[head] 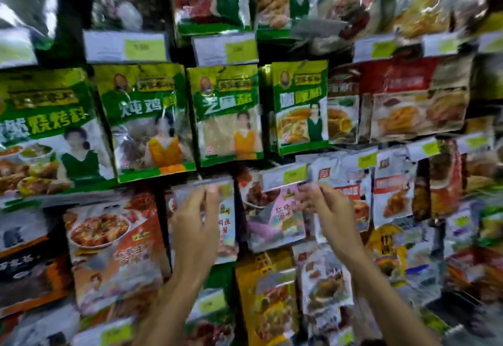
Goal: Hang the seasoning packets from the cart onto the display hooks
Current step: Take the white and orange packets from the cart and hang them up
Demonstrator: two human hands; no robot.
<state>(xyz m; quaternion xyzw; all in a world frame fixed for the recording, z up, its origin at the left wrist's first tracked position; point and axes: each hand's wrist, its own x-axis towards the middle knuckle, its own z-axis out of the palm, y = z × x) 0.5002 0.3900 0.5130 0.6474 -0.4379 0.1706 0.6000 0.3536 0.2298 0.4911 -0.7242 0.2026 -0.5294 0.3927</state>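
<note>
Centrally, both hands are raised to the packed display. The left hand (194,223) pinches the top edge of a pale packet (227,226), thumb and fingertips drawn together on it; the packet is upright against the display, at six o'clock of the green packets (226,111). At three o'clock of it, the right hand (333,209) has its fingertips (309,190) closed together on the top right corner of a pink packet (277,217), just under a price tag (284,176). Motion blur softens both grips.
</note>
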